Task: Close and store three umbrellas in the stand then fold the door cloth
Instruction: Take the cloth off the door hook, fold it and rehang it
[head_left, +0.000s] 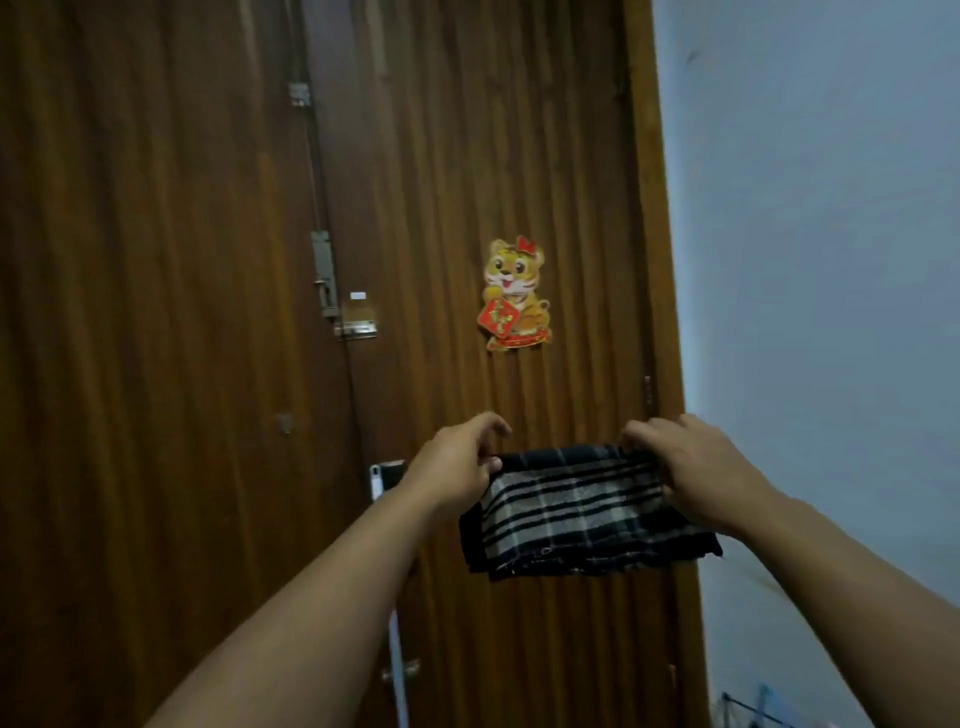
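Currently, head view only. Both bare forearms reach forward from the near edge toward a dark brown wooden door (208, 312) that fills the left and middle of the scene.

Door cloth (582, 512): black-and-beige plaid, folded into a layered rectangle, held up in the air in front of the door's right half, between the two hands. Top edge stretched roughly level; lower layers hang free, frayed bottom edge visible, lower right corner sticking out past the right wrist.

Left hand (457, 467): pinches the cloth's upper left corner, thumb and fingers curled onto the fabric; index finger arched above the edge.

Right hand (696, 467): grips the upper right corner, fingers curled over the top edge, knuckles facing the camera; thumb hidden behind the hand.

Surroundings: tiger sticker (514, 296), yellow with a red diamond tag, stuck on the door above the cloth, well apart from it. Metal sliding bolt (332, 296) on the door seam, left of the sticker. White door handle (382, 480) just left of the left wrist, partly hidden by it. Pale blue-grey wall (831, 260) on the right, meeting the door frame. Dark wire rack (748, 709), only a corner showing at the bottom right; contents cannot be told.
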